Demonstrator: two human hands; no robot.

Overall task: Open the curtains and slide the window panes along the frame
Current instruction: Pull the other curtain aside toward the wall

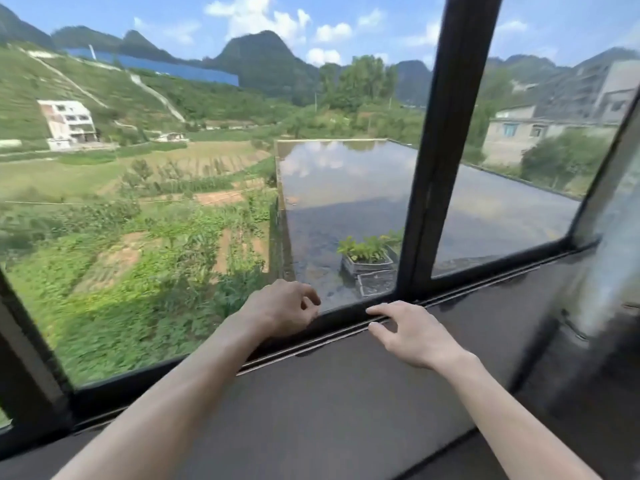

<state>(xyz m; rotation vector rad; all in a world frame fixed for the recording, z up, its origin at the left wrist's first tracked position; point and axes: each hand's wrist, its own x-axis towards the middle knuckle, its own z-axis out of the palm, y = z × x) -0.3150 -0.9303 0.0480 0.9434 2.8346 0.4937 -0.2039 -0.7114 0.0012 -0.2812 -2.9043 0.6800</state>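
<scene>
The wide window with the dark metal frame fills almost the whole view, and behind it lie green fields, hills and a flat flooded roof. No curtain is visible, so I judge that part is done. The large opening on the left looks clear and sharp, while the sliding glass pane with the thick dark upright edge stands to the right of the middle; if there is glass on the left, I cannot tell. Along the bottom runs the dark grooved track, and nearer is the broad dark stone sill. The left hand rests over the far side of the track with fingers curled loosely, holding nothing I can see. The right hand lies half open on the near rail, fingertips touching it, and grips nothing. The pane will probably be heavy and stiff, and it may stick in the track. The glass is fragile and smooth, so it is better to take the upright edge low and push evenly along the track.
</scene>
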